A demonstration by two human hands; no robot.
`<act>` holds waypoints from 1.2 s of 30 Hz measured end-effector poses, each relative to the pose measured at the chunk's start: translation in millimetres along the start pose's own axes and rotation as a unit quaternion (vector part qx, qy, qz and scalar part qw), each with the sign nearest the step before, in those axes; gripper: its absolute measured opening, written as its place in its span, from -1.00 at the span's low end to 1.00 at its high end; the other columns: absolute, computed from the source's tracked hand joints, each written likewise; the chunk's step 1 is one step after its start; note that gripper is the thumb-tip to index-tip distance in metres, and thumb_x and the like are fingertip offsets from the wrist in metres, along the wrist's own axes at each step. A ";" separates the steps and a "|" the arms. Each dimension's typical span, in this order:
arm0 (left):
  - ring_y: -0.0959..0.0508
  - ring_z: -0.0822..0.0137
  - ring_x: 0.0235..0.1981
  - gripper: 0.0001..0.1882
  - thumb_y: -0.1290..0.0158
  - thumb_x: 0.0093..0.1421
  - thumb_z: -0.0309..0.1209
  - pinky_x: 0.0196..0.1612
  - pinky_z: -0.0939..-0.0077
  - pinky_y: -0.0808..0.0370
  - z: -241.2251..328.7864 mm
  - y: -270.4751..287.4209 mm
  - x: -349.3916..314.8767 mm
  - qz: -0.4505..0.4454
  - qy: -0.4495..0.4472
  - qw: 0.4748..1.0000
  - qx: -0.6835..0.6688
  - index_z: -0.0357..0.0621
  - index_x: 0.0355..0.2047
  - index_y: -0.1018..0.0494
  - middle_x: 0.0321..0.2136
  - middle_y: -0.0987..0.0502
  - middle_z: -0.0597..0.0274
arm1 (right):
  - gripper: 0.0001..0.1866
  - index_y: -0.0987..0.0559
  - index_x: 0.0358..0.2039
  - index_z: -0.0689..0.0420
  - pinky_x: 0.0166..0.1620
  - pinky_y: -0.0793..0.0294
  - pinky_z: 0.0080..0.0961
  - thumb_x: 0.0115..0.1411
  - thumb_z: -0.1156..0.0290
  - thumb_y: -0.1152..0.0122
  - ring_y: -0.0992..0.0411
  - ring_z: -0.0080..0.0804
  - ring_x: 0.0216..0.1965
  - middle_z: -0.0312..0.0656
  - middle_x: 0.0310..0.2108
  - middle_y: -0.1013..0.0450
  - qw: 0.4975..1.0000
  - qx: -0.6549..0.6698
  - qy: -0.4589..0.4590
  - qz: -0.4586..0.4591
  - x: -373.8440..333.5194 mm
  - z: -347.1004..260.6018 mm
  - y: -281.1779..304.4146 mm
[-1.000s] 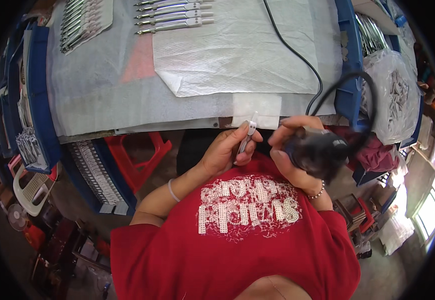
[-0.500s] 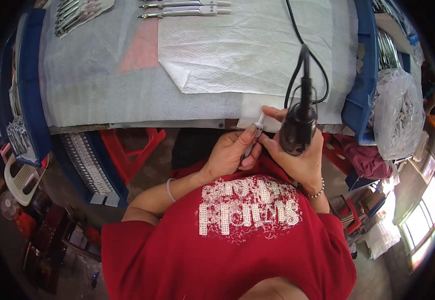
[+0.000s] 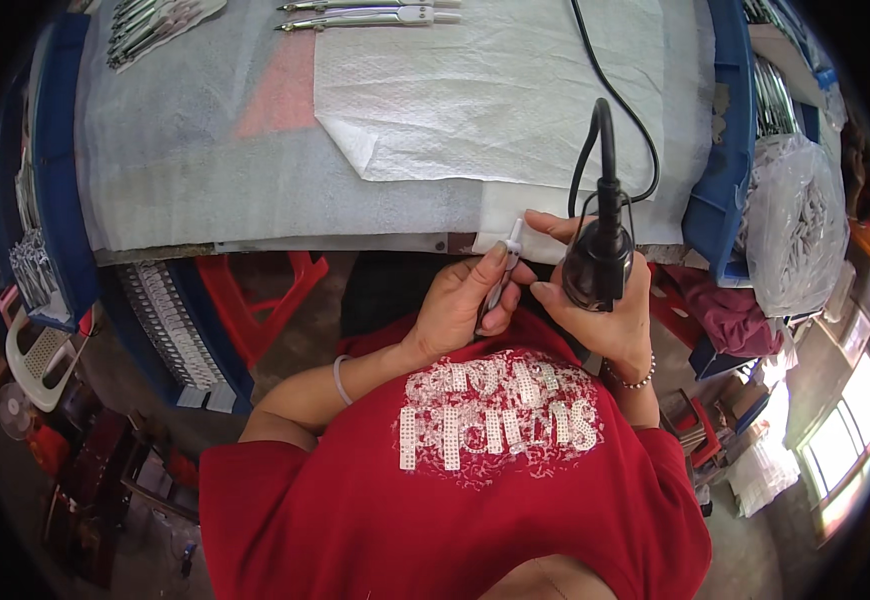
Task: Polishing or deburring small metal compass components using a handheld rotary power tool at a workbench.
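Note:
My left hand (image 3: 460, 308) pinches a drawing compass (image 3: 511, 252) just off the table's near edge. The compass has silver legs and a white top that points away from me, between thumb and fingers. My right hand (image 3: 617, 325) is wrapped round a black corded tool (image 3: 595, 265) that looks like an electric screwdriver; its tip is hidden beneath its body. The right thumb and index finger reach toward the compass, with a small gap between. More silver compasses (image 3: 375, 18) lie side by side at the table's far edge.
White cloth sheets (image 3: 455, 110) cover the table. The tool's black cable (image 3: 615, 95) runs over them. A pile of compasses (image 3: 150, 25) lies far left. Blue bins (image 3: 730, 150) flank the table, one beside a clear bag of parts (image 3: 800, 225). A red stool (image 3: 255, 300) stands underneath.
My left hand has turned the compass slightly more upright and its top has shifted left. My right thumb has drawn back from it, and the black tool has tilted a little.

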State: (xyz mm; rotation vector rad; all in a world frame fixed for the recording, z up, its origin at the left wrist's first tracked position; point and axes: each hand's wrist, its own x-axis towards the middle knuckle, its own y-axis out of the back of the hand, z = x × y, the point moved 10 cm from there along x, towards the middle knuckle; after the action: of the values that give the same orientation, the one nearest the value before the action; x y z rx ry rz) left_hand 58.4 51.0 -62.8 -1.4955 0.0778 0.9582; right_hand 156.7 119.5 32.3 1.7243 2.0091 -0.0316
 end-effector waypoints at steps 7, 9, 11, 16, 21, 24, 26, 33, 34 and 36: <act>-0.25 0.54 -0.75 -0.54 0.18 0.36 -0.08 -0.69 0.67 -0.17 -3.1 -4.4 -0.8 -0.017 0.009 0.999 -0.027 -0.29 -0.26 -0.45 -0.64 -0.36 0.29 | -0.63 -0.46 -0.26 0.29 -0.44 -0.31 -0.75 -0.14 0.63 -0.32 -0.33 -0.79 -0.56 -0.13 -0.08 -0.52 0.999 -0.019 0.027 0.006 0.2 6.5 -2.1; -0.24 0.54 -0.75 -0.54 0.17 0.36 -0.08 -0.70 0.66 -0.17 -3.9 -4.6 -0.5 -0.015 0.014 0.999 -0.032 -0.29 -0.26 -0.44 -0.64 -0.36 0.29 | -0.57 -0.46 -0.20 0.24 -0.35 -0.38 -0.68 -0.15 0.57 -0.36 -0.43 -0.67 -0.46 -0.16 -0.25 -0.53 1.000 -0.023 0.014 0.003 -0.5 9.3 -1.3; -0.23 0.55 -0.75 -0.54 0.17 0.36 -0.07 -0.70 0.66 -0.16 -1.5 -3.7 0.9 -0.011 0.006 1.000 -0.014 -0.29 -0.28 -0.44 -0.65 -0.36 0.29 | -0.50 -0.46 -0.14 0.19 -0.27 -0.46 -0.62 -0.16 0.50 -0.39 -0.53 -0.56 -0.36 -0.19 -0.42 -0.54 1.000 -0.028 0.003 -0.001 0.4 11.4 -0.9; -0.23 0.55 -0.75 -0.54 0.18 0.36 -0.08 -0.69 0.67 -0.16 -2.3 -2.9 2.4 -0.016 0.002 1.000 0.001 -0.28 -0.28 -0.44 -0.66 -0.34 0.31 | -0.51 -0.45 -0.16 0.20 -0.25 -0.46 -0.63 -0.15 0.50 -0.41 -0.51 -0.61 -0.34 -0.20 -0.44 -0.54 0.999 0.030 0.009 0.020 0.1 0.5 1.6; -0.24 0.58 -0.73 -0.56 0.17 0.36 -0.10 -0.67 0.72 -0.17 2.0 -4.2 -0.2 -0.013 -0.027 1.000 0.004 -0.29 -0.29 -0.44 -0.65 -0.34 0.34 | -0.49 -0.46 -0.11 0.25 -0.32 -0.36 -0.68 -0.15 0.55 -0.36 -0.42 -0.63 -0.42 -0.17 -0.23 -0.55 0.999 -0.041 0.001 -0.016 2.3 2.7 -6.7; -0.25 0.61 -0.71 -0.60 0.15 0.36 -0.14 -0.65 0.74 -0.18 5.4 -1.1 -0.3 0.005 -0.051 0.996 0.074 -0.27 -0.27 -0.46 -0.63 -0.36 0.37 | -0.50 -0.46 -0.13 0.23 -0.24 -0.46 -0.60 -0.14 0.49 -0.38 -0.53 -0.50 -0.38 -0.10 -0.17 -0.55 0.998 0.010 0.041 0.041 -5.8 1.9 4.6; -0.26 0.63 -0.69 -0.64 0.12 0.35 -0.16 -0.64 0.76 -0.19 1.7 0.6 -0.5 0.010 -0.046 0.996 0.077 -0.24 -0.25 -0.48 -0.61 -0.38 0.39 | -0.55 -0.42 -0.16 0.21 -0.35 -0.43 -0.69 -0.11 0.56 -0.35 -0.48 -0.56 -0.43 -0.03 -0.13 -0.51 0.997 0.050 0.037 0.054 -14.2 -12.5 10.2; -0.23 0.62 -0.71 -0.78 0.06 0.33 -0.38 -0.66 0.72 -0.13 3.0 -2.9 -1.3 0.026 0.000 0.996 0.083 -0.29 -0.22 -0.48 -0.62 -0.33 0.40 | -0.31 -0.21 0.03 0.08 -0.46 -0.50 -0.50 -0.01 0.23 -0.43 -0.50 -0.35 -0.50 -0.12 -0.45 -0.45 0.922 0.149 0.357 -0.019 -39.3 -100.6 27.5; -0.23 0.62 -0.71 -0.78 0.06 0.33 -0.38 -0.66 0.72 -0.13 3.0 -2.3 -1.6 0.028 -0.001 0.996 0.083 -0.29 -0.22 -0.48 -0.62 -0.33 0.40 | -0.35 -0.22 -0.01 0.08 -0.48 -0.50 -0.49 0.01 0.22 -0.41 -0.50 -0.33 -0.53 -0.13 -0.46 -0.46 0.914 0.145 0.378 -0.004 -42.8 -107.6 26.7; -0.21 0.63 -0.72 -0.77 0.05 0.32 -0.36 -0.67 0.72 -0.12 2.6 0.4 -2.1 0.040 -0.004 0.995 0.090 -0.29 -0.23 -0.48 -0.62 -0.33 0.41 | -0.46 -0.23 -0.12 0.07 -0.50 -0.52 -0.45 0.04 0.23 -0.38 -0.50 -0.26 -0.59 -0.15 -0.47 -0.48 0.894 0.148 0.421 0.026 -49.1 -116.8 24.7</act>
State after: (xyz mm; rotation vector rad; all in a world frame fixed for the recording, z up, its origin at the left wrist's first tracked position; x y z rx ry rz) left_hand 55.5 52.0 -61.5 -1.3314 0.2141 0.9945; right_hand 143.5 117.3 160.7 2.2345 2.6540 0.5473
